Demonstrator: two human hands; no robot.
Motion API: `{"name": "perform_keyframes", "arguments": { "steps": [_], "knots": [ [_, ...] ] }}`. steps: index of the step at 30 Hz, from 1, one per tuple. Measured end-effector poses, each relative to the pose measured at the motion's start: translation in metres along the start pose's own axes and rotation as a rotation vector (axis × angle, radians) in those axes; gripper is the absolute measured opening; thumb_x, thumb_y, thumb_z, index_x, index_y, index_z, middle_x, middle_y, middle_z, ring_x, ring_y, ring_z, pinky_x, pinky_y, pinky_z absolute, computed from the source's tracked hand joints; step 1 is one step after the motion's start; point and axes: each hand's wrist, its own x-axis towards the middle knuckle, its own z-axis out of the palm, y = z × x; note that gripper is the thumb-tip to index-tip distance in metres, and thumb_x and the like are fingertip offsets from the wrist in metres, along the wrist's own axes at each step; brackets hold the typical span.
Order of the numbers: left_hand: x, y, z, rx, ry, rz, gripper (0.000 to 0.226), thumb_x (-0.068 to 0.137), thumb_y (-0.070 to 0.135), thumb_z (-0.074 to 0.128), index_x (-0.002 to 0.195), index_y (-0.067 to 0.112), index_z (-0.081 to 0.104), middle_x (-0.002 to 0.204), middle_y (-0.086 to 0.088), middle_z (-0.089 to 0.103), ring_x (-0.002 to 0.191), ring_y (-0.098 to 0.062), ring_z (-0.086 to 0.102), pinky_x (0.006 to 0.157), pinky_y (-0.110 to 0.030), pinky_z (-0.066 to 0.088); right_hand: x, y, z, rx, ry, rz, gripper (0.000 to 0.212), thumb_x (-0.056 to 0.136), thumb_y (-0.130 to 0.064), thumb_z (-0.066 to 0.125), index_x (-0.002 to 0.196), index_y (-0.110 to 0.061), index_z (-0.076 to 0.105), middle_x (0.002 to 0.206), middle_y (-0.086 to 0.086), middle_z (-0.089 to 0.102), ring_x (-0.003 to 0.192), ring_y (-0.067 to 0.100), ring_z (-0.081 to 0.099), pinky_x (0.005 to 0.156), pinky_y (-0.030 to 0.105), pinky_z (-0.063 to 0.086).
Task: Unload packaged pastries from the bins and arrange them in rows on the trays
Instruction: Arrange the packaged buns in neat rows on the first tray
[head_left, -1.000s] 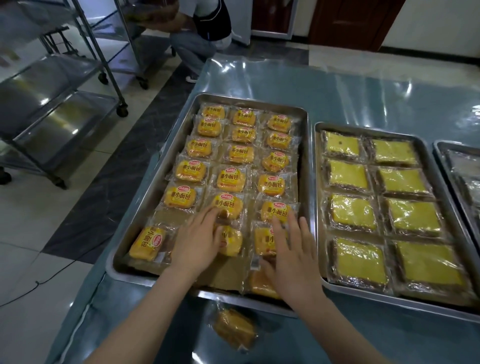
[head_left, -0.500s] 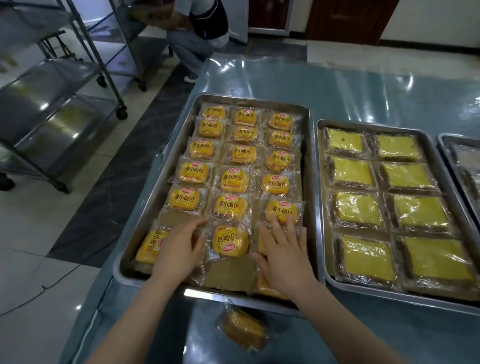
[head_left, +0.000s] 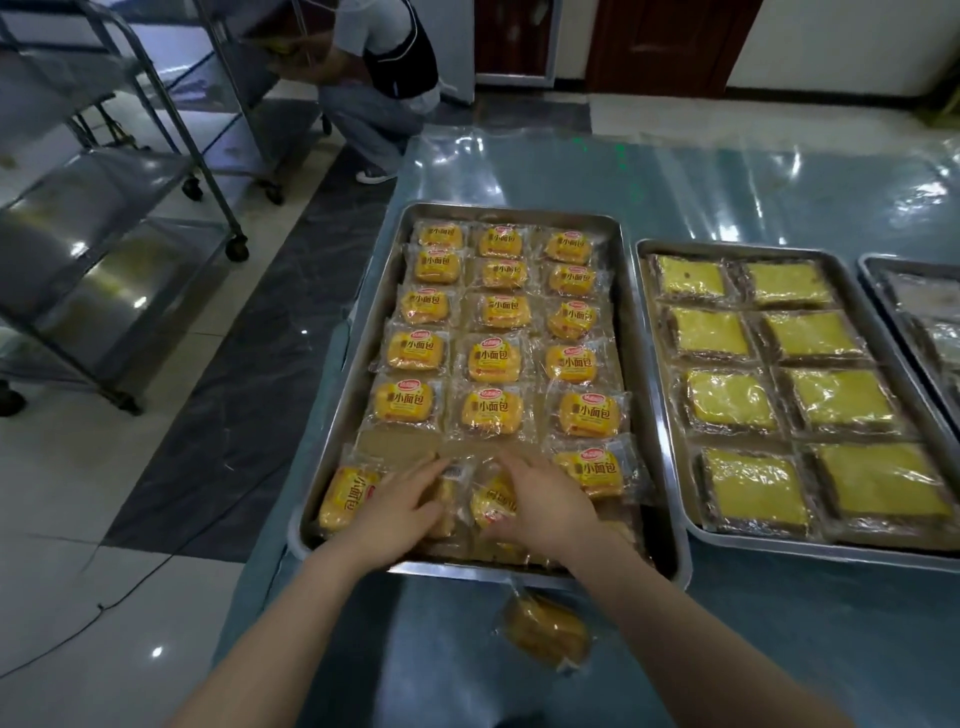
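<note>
Nearby, one loose packet (head_left: 545, 631) lies on the table (head_left: 727, 649) beside the tray (head_left: 511, 211).

"小面包" on yellow pastry packets (head_left: 589, 410)

Before me is a blue-green table (head_left: 727, 182) under glossy clear plastic film. Three shallow steel trays lie on it side by side: the left tray (head_left: 511, 209), the middle tray (head_left: 727, 248) just beside it, and the right tray (head_left: 883, 265), partly out of view. A loose clear-wrapped golden pastry (head_left: 545, 631) lies nearest me, just beside the left tray's near rim.
</note>
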Motion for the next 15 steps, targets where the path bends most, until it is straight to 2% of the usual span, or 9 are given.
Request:
{"name": "perform_keyframes", "arguments": {
  "steps": [2, 3, 4, 6, 7, 9, 11, 13, 15],
  "knots": [
    [-0.001, 0.000, -0.005, -0.049, 0.000, 0.007, 0.063, 0.085, 0.019, 0.059, 0.142, 0.033, 0.034, 0.144, 0.004, 0.038, 0.131, -0.018, 0.033, 0.109, -0.041, 0.031, -0.006, -0.003, -0.002, 0.020, 0.017, 0.076, 0.065, 0.073, -0.049, 0.076, 0.130, -0.030, 0.050, 0.111, -0.003, 0.064, 0.096, 0.015, 0.060, 0.082, 0.033, 0.052],
    [-0.002, 0.000, -0.007, -0.046, 0.024, 0.006, 0.063, 0.081, 0.017, 0.064, 0.138, 0.031, 0.040, 0.136, 0.003, 0.046, 0.122, -0.017, 0.041, 0.103, -0.038, 0.037, -0.009, -0.004, -0.004, 0.022, 0.041, 0.097, 0.052, 0.074, -0.049, 0.074, 0.119, -0.031, 0.058, 0.107, -0.004, 0.064, 0.094, 0.013, 0.058, 0.082, 0.033, 0.051],
    [-0.004, 0.002, -0.008, -0.043, 0.062, -0.002, 0.061, 0.078, 0.016, 0.068, 0.132, 0.031, 0.045, 0.128, 0.003, 0.051, 0.113, -0.015, 0.047, 0.097, -0.035, 0.042, -0.010, -0.004, -0.005, 0.020, 0.064, 0.103, 0.040, 0.074, -0.049, 0.074, 0.108, -0.032, 0.062, 0.111, -0.005, 0.061, 0.100, 0.014, 0.055, 0.087, 0.035, 0.048],
    [-0.007, 0.005, -0.008, -0.035, 0.147, -0.014, 0.057, 0.073, 0.017, 0.074, 0.122, 0.033, 0.049, 0.115, 0.007, 0.055, 0.104, -0.010, 0.051, 0.091, -0.033, 0.046, -0.015, -0.004, -0.010, 0.030, 0.069, 0.081, 0.024, 0.073, -0.043, 0.075, 0.090, -0.036, 0.060, 0.117, -0.006, 0.053, 0.113, 0.017, 0.045, 0.092, 0.036, 0.041],
    [-0.008, 0.006, -0.009, -0.022, 0.186, -0.008, 0.056, 0.072, 0.019, 0.076, 0.119, 0.034, 0.050, 0.112, 0.010, 0.056, 0.104, -0.009, 0.051, 0.091, -0.033, 0.047, -0.018, -0.005, -0.012, 0.051, 0.064, 0.067, 0.022, 0.074, -0.039, 0.075, 0.082, -0.036, 0.055, 0.111, -0.008, 0.053, 0.110, 0.016, 0.046, 0.086, 0.034, 0.042],
    [-0.008, 0.005, -0.014, -0.041, 0.241, -0.002, 0.046, 0.069, 0.026, 0.080, 0.106, 0.034, 0.053, 0.100, 0.014, 0.059, 0.094, -0.007, 0.055, 0.082, -0.029, 0.047, -0.025, -0.007, -0.011, 0.131, 0.106, 0.066, 0.030, 0.075, -0.034, 0.075, 0.069, -0.031, 0.046, 0.084, -0.011, 0.055, 0.082, 0.011, 0.053, 0.064, 0.025, 0.039],
    [-0.009, 0.003, -0.024, -0.175, 0.207, -0.013, 0.027, 0.073, 0.036, 0.077, 0.088, 0.030, 0.056, 0.084, 0.015, 0.063, 0.080, -0.002, 0.058, 0.069, -0.024, 0.044, -0.033, -0.009, -0.008, 0.296, 0.235, 0.128, 0.036, 0.074, -0.035, 0.077, 0.065, -0.028, 0.043, 0.069, -0.009, 0.053, 0.063, 0.008, 0.048, 0.055, 0.021, 0.034],
    [-0.013, 0.001, -0.032, -0.275, 0.133, -0.010, 0.020, 0.080, 0.041, 0.069, 0.078, 0.024, 0.059, 0.072, 0.007, 0.064, 0.069, -0.007, 0.059, 0.062, -0.022, 0.043, -0.040, -0.012, -0.007, 0.542, 0.401, 0.230, 0.035, 0.071, -0.038, 0.080, 0.072, -0.027, 0.046, 0.070, -0.007, 0.055, 0.062, 0.008, 0.051, 0.056, 0.019, 0.036],
    [-0.017, -0.001, -0.038, -0.356, 0.128, 0.003, 0.017, 0.084, 0.037, 0.065, 0.079, 0.021, 0.064, 0.073, 0.001, 0.067, 0.071, -0.013, 0.062, 0.061, -0.022, 0.044, -0.046, -0.015, -0.008, 0.684, 0.556, 0.331, 0.036, 0.073, -0.045, 0.076, 0.081, -0.028, 0.046, 0.076, -0.005, 0.056, 0.067, 0.010, 0.054, 0.056, 0.021, 0.038]
  ]
}}
